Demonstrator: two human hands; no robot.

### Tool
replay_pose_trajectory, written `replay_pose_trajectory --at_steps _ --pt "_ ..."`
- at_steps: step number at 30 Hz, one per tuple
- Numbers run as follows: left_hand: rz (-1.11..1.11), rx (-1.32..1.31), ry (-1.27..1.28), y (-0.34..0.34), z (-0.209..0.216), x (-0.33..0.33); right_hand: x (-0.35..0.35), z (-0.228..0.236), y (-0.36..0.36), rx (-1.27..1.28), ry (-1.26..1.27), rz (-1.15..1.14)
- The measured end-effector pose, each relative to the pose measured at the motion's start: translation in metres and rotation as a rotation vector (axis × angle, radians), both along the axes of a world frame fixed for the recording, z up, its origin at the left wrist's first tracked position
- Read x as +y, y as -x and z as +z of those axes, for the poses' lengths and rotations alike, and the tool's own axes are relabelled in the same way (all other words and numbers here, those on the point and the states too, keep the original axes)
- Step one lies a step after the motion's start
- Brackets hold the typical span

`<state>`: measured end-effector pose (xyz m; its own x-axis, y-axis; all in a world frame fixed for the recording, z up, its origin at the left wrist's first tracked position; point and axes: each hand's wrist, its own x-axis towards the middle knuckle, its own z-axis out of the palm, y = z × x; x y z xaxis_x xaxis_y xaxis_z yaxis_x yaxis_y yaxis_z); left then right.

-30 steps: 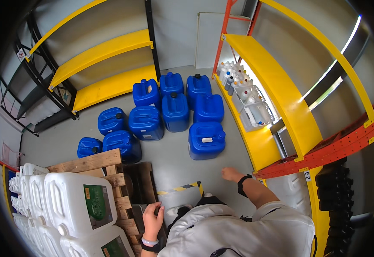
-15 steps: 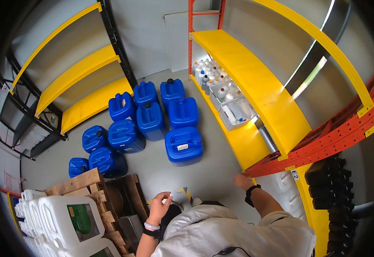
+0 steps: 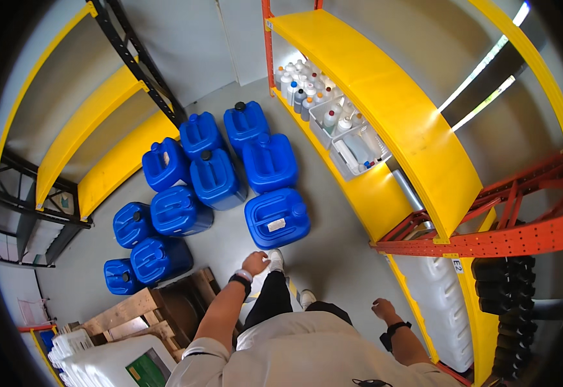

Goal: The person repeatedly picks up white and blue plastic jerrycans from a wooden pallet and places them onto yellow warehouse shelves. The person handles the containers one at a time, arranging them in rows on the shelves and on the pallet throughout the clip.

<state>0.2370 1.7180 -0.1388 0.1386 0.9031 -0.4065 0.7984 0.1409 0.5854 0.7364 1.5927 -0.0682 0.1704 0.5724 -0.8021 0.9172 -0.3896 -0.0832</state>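
Observation:
My left hand (image 3: pixel 254 263) swings out in front of me with its fingers curled and nothing in it; a watch sits on the wrist. It is just short of the nearest blue jerrycan (image 3: pixel 277 218), which lies on the grey floor with a white label facing up. My right hand (image 3: pixel 383 308) hangs low at my side, fingers loosely apart and empty, with a black band on the wrist, close to the lower yellow shelf (image 3: pixel 375 193). Several more blue jerrycans (image 3: pixel 214 177) stand grouped beyond the nearest one. My white shoe (image 3: pixel 275 259) shows below the left hand.
A red-framed rack with yellow shelves runs along the right, holding clear bins of white bottles (image 3: pixel 333 122). White canisters (image 3: pixel 439 303) sit under it. A wooden pallet (image 3: pixel 136 313) with white canisters is at lower left. A black-framed yellow rack (image 3: pixel 101 174) stands left.
I have stepped closer to the blue jerrycans, which now look larger. My left arm swung forward from beside the pallet. My right hand dropped back toward my side.

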Motion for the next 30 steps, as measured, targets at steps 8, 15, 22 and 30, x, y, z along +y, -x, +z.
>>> replay_pose_trajectory --at_steps 8,15,22,30 --pt "0.066 0.128 0.169 0.032 -0.070 0.116 0.032 0.006 0.086 0.090 -0.041 -0.126" --pt "-0.026 0.473 0.213 0.000 -0.139 0.169 0.148 -0.068 0.173 0.391 -0.186 -0.126" --pt "-0.177 0.581 0.105 -0.009 -0.213 0.180 0.226 -0.210 0.261 0.733 -0.249 -0.328" --pt "-0.274 0.546 0.135 -0.006 -0.212 0.172 0.290 -0.298 0.369 0.968 0.171 -1.436"
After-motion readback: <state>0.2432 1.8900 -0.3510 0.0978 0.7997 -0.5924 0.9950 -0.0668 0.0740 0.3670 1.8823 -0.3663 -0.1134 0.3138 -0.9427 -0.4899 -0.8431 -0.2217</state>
